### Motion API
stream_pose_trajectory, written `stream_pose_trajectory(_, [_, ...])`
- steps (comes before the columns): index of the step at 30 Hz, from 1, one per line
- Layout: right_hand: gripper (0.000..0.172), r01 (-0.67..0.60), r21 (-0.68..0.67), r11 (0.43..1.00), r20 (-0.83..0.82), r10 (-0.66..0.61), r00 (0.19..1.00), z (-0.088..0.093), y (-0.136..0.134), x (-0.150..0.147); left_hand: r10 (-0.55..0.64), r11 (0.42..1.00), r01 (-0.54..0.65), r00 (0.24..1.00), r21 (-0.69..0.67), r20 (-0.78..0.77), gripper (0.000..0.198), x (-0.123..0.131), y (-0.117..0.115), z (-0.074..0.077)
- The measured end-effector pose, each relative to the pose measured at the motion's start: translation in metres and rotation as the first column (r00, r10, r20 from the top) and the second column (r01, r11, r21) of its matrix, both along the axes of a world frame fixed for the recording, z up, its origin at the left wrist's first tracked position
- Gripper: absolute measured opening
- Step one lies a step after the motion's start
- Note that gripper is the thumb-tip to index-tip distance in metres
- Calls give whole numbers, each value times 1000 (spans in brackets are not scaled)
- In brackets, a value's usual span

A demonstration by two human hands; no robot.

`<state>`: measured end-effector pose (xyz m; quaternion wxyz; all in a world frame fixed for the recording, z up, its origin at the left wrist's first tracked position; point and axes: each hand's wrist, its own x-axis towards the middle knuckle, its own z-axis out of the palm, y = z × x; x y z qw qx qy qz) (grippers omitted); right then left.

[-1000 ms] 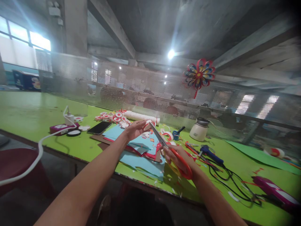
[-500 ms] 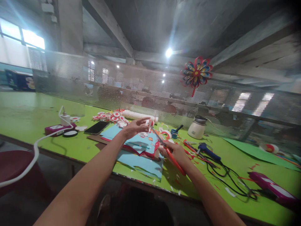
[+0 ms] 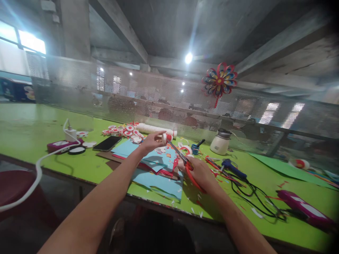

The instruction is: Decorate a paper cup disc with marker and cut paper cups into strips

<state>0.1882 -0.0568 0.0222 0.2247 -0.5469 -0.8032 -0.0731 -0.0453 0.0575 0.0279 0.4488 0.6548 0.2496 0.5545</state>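
Above the blue paper sheets (image 3: 156, 181), my left hand (image 3: 151, 144) grips a small red-and-white paper cup (image 3: 167, 138) between thumb and fingers. My right hand (image 3: 201, 172) is wrapped round the orange handles of a pair of scissors (image 3: 180, 152). The scissor blades point up and left, their tips at the cup's lower edge; whether they touch it I cannot tell. Beneath the hands, red sheets and a brown board show under the blue paper. White and red ring-shaped scraps (image 3: 187, 149) lie just beyond the scissors.
Behind my left hand are a pile of red-and-white discs (image 3: 129, 130), a white roll (image 3: 156, 129) and a phone (image 3: 107, 143). Rightward lie a blue glue gun (image 3: 233, 168) with black cord, a cream jug (image 3: 220, 144) and a purple power strip (image 3: 304, 208). A mesh screen borders the green table.
The cup in my left hand has turned, showing more of its red side. My right hand and the scissors have shifted slightly and tilted. The whole view has drifted a little left.
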Motion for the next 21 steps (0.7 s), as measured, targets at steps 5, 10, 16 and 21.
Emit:
stream_pose_trajectory(5, [40, 40, 42, 998, 32, -41, 999, -1, -2, -2, 91, 987, -83, 994, 136, -56, 70, 3, 9, -6])
stream_pose_trajectory(10, [33, 62, 64, 996, 29, -64, 998, -3, -3, -5, 200, 955, -188, 979, 228, -30, 63, 4, 14, -8])
stream_pose_trajectory(16, [36, 96, 23, 995, 1, -96, 995, -5, -5, -11, 211, 943, -200, 977, 267, -15, 56, 7, 15, -10])
stream_pose_trajectory(21, [36, 123, 9, 992, 2, -123, 992, -7, -5, -12, 211, 932, -200, 977, 302, -6, 55, 9, 19, -13])
